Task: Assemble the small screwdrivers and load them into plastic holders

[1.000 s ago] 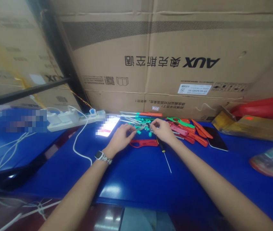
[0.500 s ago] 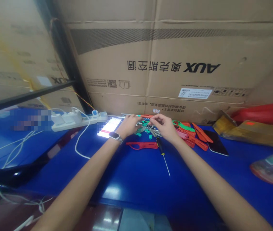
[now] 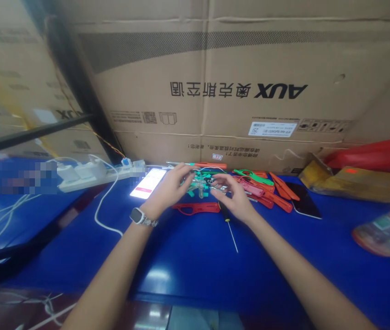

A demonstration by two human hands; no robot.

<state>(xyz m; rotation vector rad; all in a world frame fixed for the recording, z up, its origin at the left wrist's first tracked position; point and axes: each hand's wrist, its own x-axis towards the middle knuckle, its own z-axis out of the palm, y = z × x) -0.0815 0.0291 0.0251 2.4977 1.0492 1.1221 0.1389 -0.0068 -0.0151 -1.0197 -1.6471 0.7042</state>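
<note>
My left hand (image 3: 170, 187), with a watch (image 3: 137, 215) on its wrist, curves over the left side of a pile of small green and metal parts (image 3: 200, 185). Its fingers look apart, though the tips are partly hidden among the parts. Opposite it, my right hand (image 3: 235, 199) reaches into the pile's right side, thumb and fingers spread. I see nothing held in either hand. A screwdriver (image 3: 228, 222) with a black and yellow handle lies just below my right hand. In front of the pile is a red plastic handle shell (image 3: 198, 208).
Red, orange and green plastic shells (image 3: 266, 190) lie right of the pile, beside a dark phone (image 3: 304, 201). A lit phone (image 3: 147, 183) and a power strip (image 3: 95, 176) are at left. A large carton (image 3: 215, 59) stands behind; a plastic container (image 3: 383, 233) is at far right.
My right hand has gone from a raised pinch to spread fingers lower at the pile. My left hand's fingers have opened out somewhat, and the view has shifted slightly.
</note>
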